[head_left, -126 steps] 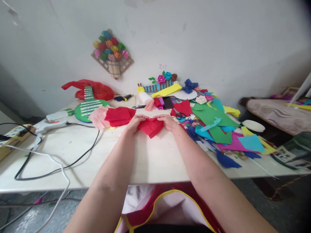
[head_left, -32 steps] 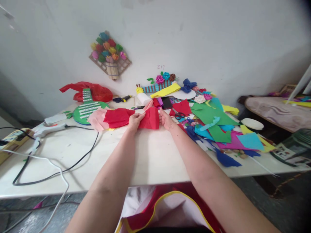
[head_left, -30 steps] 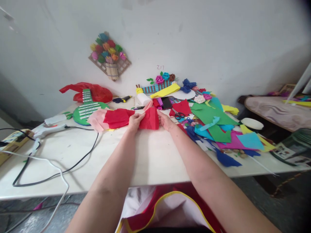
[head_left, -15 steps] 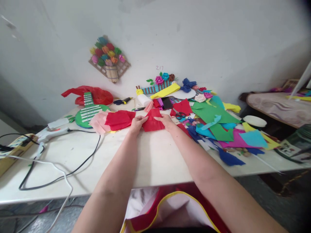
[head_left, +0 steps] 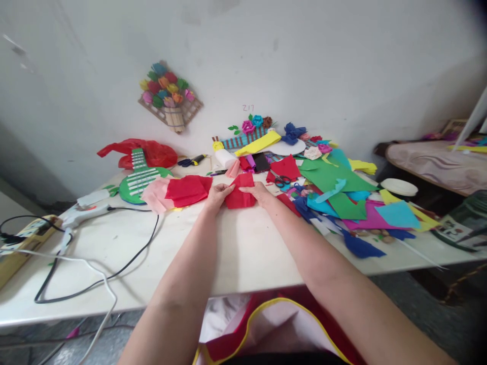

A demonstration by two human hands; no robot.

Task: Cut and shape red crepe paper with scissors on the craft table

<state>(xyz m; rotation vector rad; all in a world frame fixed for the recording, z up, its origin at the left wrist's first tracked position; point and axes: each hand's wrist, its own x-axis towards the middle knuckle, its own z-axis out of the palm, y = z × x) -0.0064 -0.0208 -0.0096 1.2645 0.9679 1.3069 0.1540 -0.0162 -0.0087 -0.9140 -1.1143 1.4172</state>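
A red sheet [head_left: 240, 201] is held over the middle of the counter [head_left: 251, 253], between the left hand [head_left: 218, 196] and the right hand [head_left: 260, 193]. Its left edge is pinched by the left hand, the grip closed between thumb and fingers; its right side is pinched likewise by the right hand (whether the counter is touched by the sheet cannot be told). To the left, a pale pink piece [head_left: 155, 194] is partly covered by a red piece [head_left: 189, 190]; to the right, scissors [head_left: 280, 181] are seen near heaped coloured sheets [head_left: 335, 177]
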